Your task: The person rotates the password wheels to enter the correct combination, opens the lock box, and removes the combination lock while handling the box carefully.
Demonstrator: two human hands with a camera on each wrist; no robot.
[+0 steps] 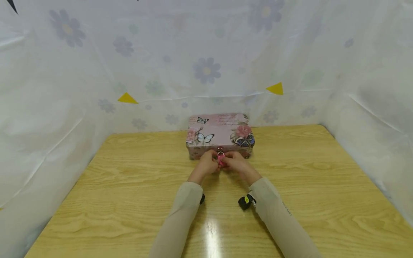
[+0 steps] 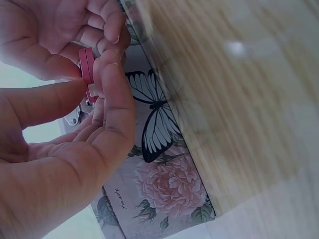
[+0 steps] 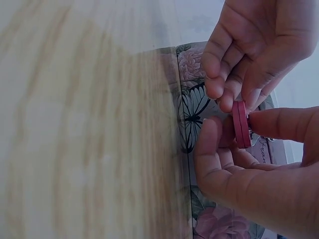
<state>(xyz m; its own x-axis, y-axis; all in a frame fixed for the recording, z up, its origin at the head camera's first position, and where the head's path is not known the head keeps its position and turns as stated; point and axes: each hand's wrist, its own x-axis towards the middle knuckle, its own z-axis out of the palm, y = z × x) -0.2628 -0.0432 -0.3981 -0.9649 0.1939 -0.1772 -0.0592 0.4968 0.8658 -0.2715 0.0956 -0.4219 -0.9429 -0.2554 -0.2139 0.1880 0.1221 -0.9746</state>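
A pink-red padlock (image 1: 221, 159) with a silver shackle is held in front of a pink tin box (image 1: 219, 130) printed with butterflies and roses. My left hand (image 1: 207, 164) pinches it from the left between thumb and fingers. From the right, my right hand (image 1: 240, 165) grips the padlock (image 3: 241, 124), its thumb against the body in the right wrist view. Just above the shackle sits the metal clasp (image 1: 220, 148) on the box front. Whether the shackle passes through the clasp cannot be told. Fingers of both hands hide part of the padlock (image 2: 86, 64).
The box stands near the back edge of a wooden table (image 1: 129, 186), its lid down. Behind it hangs a flowered white sheet (image 1: 174, 82) with two yellow triangles on it. A black strap piece (image 1: 245, 202) hangs at the right wrist.
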